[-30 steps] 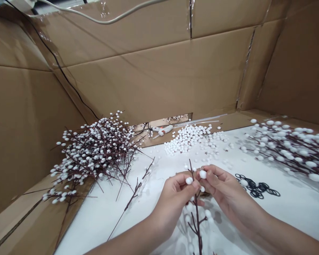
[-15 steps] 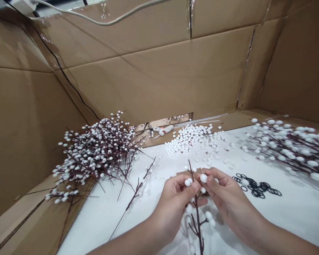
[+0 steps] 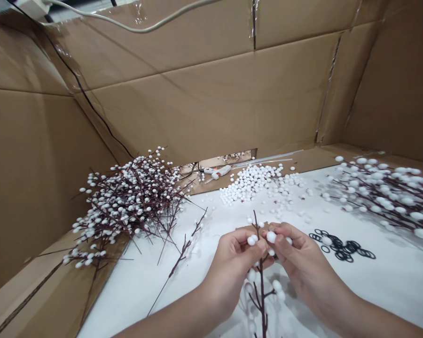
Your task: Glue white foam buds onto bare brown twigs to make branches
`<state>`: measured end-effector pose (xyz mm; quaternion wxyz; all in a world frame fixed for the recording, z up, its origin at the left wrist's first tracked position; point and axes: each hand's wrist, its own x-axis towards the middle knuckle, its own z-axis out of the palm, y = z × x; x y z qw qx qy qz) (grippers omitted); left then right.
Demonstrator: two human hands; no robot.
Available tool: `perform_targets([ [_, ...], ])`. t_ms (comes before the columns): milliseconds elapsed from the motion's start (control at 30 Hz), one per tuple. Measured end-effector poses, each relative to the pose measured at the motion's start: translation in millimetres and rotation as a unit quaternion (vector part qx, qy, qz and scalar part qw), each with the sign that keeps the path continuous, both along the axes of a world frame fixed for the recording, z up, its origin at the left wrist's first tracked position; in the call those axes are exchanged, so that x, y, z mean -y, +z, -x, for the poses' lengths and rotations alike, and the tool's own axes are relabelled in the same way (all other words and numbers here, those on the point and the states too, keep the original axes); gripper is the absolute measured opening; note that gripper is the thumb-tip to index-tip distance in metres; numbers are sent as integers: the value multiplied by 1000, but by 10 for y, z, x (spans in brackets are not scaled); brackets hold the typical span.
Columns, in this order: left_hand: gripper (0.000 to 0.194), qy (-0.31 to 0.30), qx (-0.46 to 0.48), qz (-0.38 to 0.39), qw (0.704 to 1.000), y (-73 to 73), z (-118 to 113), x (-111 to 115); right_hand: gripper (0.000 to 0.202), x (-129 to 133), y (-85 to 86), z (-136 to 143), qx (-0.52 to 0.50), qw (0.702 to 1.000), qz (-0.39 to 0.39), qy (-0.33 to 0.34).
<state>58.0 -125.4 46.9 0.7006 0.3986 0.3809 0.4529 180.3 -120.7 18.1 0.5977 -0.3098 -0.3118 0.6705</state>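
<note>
A dark brown artificial berry branch [image 3: 262, 300] stands upright in front of me, with white berries on several of its twigs. My left hand [image 3: 229, 270] is closed, thumb and fingers pinching the branch near its upper part beside a pair of white berries [image 3: 252, 240]. My right hand [image 3: 301, 256] is closed too, its thumb and forefinger holding a white berry [image 3: 271, 237] against a twig of the same branch. The fingertips of both hands almost meet, so the exact contact there is hidden. Behind them, a piece of brown cardboard [image 3: 248, 228] shows in part.
Loose white berries [image 3: 250, 180] lie at the back of the white table surface [image 3: 127, 291], near a glue gun [image 3: 216, 172] and clear sticks [image 3: 268, 158]. Berry branches are heaped left [image 3: 134, 192] and right [image 3: 391, 192]. Black rings [image 3: 341, 246] lie right; a bare branch [image 3: 179, 258] lies left.
Both hands keep their pinch at the same place on the branch. Only a slight shift of the whole view shows.
</note>
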Motion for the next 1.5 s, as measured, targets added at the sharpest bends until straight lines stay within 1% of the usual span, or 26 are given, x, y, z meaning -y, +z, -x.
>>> perform_targets([
  [267,24,11,-34,-29,999,-25,-1,-20,22,-3,15,4,-6,1000,7,6],
  [333,24,-5,-43,-36,998,-27,15,-33,23,-10,34,-9,-1,1000,18,7],
  [433,25,-49,-77,-47,995,-16,56,-59,24,-27,57,-39,14,999,34,8],
  [500,27,-63,-86,-30,994,-5,82,-79,25,-42,58,-59,25,999,46,10],
  [567,31,-48,-70,3,996,1,95,-103,24,-58,48,-72,34,998,54,16],
  [633,35,-14,-54,28,998,0,95,-132,24,-70,33,-78,43,997,56,22],
  [700,34,19,-51,36,998,-13,93,-165,24,-74,20,-74,58,997,51,18],
  [767,33,36,-45,39,998,-36,97,-198,24,-69,13,-66,75,996,47,17],
  [867,31,21,-18,47,999,-79,114,-233,27,-53,16,-52,91,994,44,50],
  [933,27,11,3,58,998,-98,125,-243,25,-53,29,-49,76,995,49,53],
  [1033,21,15,26,80,996,-101,130,-247,13,-90,62,-75,23,997,79,1],
  [1067,20,18,32,89,995,-100,130,-247,12,-113,75,-92,7,995,93,-16],
  [1133,19,16,43,106,993,-103,127,-247,16,-162,105,-134,-16,992,116,-38],
  [1200,19,10,62,115,991,-115,122,-244,21,-204,135,-174,-23,990,130,-44],
  [1267,19,4,80,113,990,-127,114,-234,25,-225,155,-201,-27,990,133,-35],
  [1333,20,-3,88,105,991,-130,105,-217,22,-226,157,-211,-32,992,122,-22],
  [1433,19,-33,57,76,995,-114,90,-181,6,-220,121,-211,-22,995,99,-7],
  [1500,18,-52,25,52,997,-101,79,-157,12,-229,83,-212,-7,996,88,2],
])
